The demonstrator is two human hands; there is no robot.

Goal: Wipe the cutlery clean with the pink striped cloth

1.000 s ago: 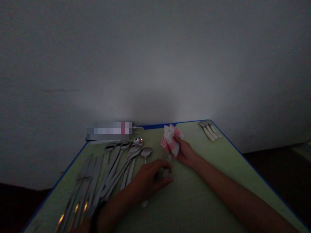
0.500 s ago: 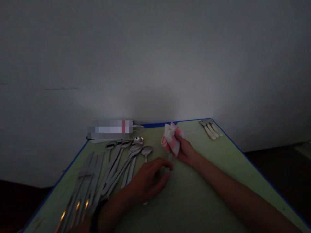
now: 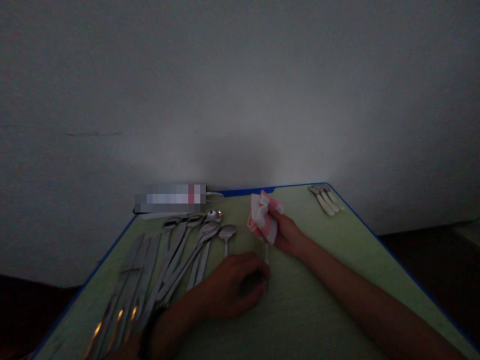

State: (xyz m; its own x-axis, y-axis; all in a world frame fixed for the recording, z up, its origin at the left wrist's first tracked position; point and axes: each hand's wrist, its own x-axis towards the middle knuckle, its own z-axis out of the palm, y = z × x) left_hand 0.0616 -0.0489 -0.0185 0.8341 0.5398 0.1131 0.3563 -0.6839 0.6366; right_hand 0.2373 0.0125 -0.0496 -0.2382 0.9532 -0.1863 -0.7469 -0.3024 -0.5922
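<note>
My left hand (image 3: 234,290) rests on the green table (image 3: 322,280) with its fingers curled round the handle of a metal utensil (image 3: 266,257). The utensil's far end runs up into a pink and white cloth (image 3: 263,217). My right hand (image 3: 287,232) grips that cloth, bunched round the utensil's end, which is hidden inside it. Both hands sit near the middle of the table, a hand's width apart.
Several metal spoons (image 3: 204,240) and knives (image 3: 131,280) lie fanned out on the left half of the table. A few white-handled utensils (image 3: 325,199) lie at the far right corner. A blurred flat object (image 3: 170,197) sits at the back edge against the wall.
My left hand has drawn slightly nearer to me with the utensil's handle. The cloth in my right hand has shifted a little on the utensil's far end.
</note>
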